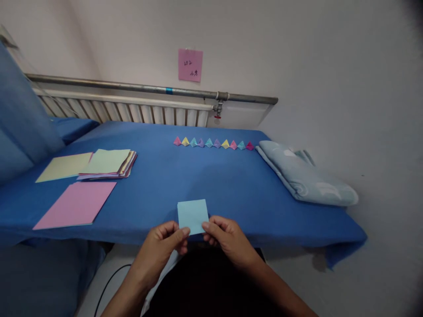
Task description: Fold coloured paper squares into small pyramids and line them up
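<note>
I see left hand (167, 240), right hand (224, 235), closed, pinching light-blue square paper (192, 215) by lower corners | multicoloured folded-paper row (217, 144), 12–1 o'clock | flat pink paper (77, 204), 9 o'clock.

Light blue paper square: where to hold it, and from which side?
I'd pinch the light blue square near its two near corners, coming from the near side, thumbs on top, fingers underneath. It looks thin and flat, so a pinch suits it; the left grip and right grip hold it there, leaving its far edge free.
</note>
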A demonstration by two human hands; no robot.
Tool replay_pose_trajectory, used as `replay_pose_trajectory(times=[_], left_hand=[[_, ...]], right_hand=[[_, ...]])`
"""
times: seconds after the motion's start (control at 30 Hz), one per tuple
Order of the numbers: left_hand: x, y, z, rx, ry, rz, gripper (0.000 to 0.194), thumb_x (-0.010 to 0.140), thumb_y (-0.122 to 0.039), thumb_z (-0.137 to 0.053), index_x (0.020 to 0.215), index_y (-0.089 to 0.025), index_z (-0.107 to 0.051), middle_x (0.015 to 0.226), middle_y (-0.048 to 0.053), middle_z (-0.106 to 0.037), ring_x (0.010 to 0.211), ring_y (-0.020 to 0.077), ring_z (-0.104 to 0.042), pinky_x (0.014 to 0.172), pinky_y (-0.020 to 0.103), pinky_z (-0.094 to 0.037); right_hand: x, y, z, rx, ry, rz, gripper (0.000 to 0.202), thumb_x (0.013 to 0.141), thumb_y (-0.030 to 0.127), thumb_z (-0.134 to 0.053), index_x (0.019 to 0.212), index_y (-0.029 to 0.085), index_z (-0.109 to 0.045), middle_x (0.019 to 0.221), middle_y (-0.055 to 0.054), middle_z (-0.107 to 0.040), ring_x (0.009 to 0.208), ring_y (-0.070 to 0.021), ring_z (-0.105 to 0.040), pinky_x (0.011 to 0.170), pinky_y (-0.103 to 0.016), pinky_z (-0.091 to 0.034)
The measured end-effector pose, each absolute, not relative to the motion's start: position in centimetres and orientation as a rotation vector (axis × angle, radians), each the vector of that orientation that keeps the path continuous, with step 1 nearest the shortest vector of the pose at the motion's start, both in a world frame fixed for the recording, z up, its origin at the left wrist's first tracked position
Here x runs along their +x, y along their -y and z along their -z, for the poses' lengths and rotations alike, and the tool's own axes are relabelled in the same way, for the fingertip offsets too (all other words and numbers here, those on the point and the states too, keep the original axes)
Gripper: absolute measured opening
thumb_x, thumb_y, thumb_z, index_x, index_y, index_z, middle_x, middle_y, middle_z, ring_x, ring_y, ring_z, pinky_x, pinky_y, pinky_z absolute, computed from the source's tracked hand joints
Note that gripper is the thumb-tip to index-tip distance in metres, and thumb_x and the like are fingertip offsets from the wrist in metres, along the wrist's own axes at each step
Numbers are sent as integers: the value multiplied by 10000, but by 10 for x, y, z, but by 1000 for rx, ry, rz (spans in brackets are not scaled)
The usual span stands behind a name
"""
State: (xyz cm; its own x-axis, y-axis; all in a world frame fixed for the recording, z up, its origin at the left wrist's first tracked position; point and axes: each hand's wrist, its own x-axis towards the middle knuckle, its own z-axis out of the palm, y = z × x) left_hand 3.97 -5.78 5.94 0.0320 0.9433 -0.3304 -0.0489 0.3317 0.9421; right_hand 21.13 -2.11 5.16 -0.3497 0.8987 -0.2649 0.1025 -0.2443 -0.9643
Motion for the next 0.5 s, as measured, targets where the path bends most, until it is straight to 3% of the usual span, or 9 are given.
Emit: replay_pose_trajectory(times=[0.27, 0.4, 0.5], left_hand=[[41, 53, -51, 961, -1268, -956, 367, 722, -472, -624, 527, -185, -502, 509, -30, -534, 520, 98, -461, 576, 222, -380], [39, 32, -47, 988, -1296, -813, 369, 722, -529, -574, 577, -199, -497, 446, -55, -472, 401, 93, -404, 437, 215, -325], [36, 14, -44, 1215, -1511, -705, 336, 764, -483, -519, 563, -218, -479, 400, -58, -442, 357, 115, -402, 406, 227, -290]], right_hand=[[214, 23, -45, -1266, 1436, -1603, 341, 781, 459, -558, 594, 176, -523, 564, 25, -527, 527, -93, -426, 534, -222, -320], [218, 8, -49, -1394, 1681, -1310, 334, 821, 397, -520, 570, 177, -523, 551, 30, -505, 539, -100, -430, 540, -223, -325], [216, -7, -49, -1479, 1897, -1077, 341, 850, 343, -489, 554, 179, -530, 539, 23, -520, 540, -107, -451, 541, -229, -321]])
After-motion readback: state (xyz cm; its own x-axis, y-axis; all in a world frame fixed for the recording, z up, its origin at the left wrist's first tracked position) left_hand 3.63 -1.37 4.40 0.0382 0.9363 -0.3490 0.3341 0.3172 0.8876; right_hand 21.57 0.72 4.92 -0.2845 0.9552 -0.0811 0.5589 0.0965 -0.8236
